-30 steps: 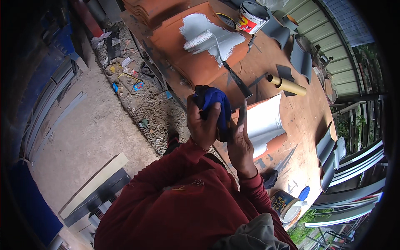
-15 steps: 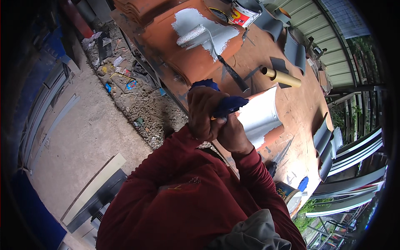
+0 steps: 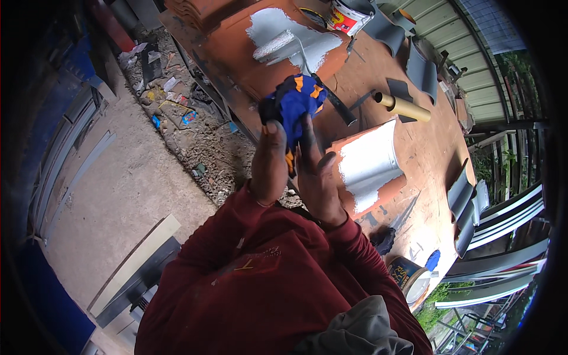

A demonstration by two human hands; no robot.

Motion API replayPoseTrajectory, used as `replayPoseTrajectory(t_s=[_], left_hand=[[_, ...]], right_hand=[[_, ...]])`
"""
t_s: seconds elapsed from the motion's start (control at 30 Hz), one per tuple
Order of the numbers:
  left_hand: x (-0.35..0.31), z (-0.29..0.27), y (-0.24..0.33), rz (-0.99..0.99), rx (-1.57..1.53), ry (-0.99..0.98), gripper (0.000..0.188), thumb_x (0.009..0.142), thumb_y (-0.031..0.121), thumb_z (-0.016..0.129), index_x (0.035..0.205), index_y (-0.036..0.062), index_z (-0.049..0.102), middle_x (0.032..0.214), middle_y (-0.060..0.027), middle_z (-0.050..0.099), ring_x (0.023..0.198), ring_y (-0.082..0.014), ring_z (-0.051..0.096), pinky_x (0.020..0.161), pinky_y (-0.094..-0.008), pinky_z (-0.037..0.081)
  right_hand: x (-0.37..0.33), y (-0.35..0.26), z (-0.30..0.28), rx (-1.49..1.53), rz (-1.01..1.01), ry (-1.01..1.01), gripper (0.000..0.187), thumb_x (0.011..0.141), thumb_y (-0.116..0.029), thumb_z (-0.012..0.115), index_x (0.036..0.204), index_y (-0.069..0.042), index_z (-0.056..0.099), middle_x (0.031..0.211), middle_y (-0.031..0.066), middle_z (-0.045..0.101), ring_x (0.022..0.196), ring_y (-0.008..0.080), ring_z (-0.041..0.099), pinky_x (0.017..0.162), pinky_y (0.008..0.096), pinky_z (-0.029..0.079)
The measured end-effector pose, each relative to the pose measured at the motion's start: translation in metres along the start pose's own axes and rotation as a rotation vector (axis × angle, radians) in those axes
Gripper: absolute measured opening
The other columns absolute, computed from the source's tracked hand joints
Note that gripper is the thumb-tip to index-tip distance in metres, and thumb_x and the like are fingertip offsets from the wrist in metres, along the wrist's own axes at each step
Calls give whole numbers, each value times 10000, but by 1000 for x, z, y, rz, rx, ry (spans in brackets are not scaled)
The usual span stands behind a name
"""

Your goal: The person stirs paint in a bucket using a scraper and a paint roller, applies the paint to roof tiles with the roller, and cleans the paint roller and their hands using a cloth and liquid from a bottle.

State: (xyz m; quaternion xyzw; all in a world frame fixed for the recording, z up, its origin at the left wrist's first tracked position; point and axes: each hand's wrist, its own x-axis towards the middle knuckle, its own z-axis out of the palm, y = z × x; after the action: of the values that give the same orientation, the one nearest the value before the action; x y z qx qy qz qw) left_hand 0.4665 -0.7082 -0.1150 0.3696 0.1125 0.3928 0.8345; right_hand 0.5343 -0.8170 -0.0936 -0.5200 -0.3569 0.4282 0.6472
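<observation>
A crumpled dark blue cloth with orange patches is pressed between my two hands, in front of my chest. My left hand bears on it from the left, thumb upward. From the other side my right hand meets it with fingers stretched along the cloth and dark smudges on them. Just beyond lies a paint roller, its white-coated sleeve resting on a large terracotta roof tile partly painted white. To the right of my right hand is a smaller tile, mostly white with orange edges.
The wooden table carries a cardboard tube, a white paint bucket at the far side and several grey curved tiles. A dark tin stands near my right forearm. Rubble lies along the table's left side.
The hands were clasped over the cloth; now they have opened out into flatter palms, and more of the cloth, with its orange patches, shows above them.
</observation>
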Motion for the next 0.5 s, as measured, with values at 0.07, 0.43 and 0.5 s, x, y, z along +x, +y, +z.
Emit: replayPoseTrajectory(t_s=[0.07,0.43,0.5], left_hand=[[-16,18,-15,262,516,89,642,1166,442,313,1534,-77,400,1454,-234,568,1334,-327,582,1123,-414,452],[27,-12,-9,-192,-273,389,631,1144,514,367,1494,3,489,1367,-154,658,1199,-245,701,1036,-409,593],[26,7,-41,-271,-274,386,633,1146,510,363,1496,-7,471,1394,-158,644,1224,-246,692,1051,-391,582]], right_hand=[[-23,22,-12,-277,141,-41,902,1082,-705,201,1689,-38,166,1701,214,274,1601,327,212,1287,413,183],[51,-84,-61,-1646,-669,344,381,990,-251,719,1244,24,647,985,228,741,808,450,718,772,516,566],[65,-47,-101,-1422,-300,259,321,1006,-261,688,1154,20,642,967,251,730,816,469,712,754,540,555]])
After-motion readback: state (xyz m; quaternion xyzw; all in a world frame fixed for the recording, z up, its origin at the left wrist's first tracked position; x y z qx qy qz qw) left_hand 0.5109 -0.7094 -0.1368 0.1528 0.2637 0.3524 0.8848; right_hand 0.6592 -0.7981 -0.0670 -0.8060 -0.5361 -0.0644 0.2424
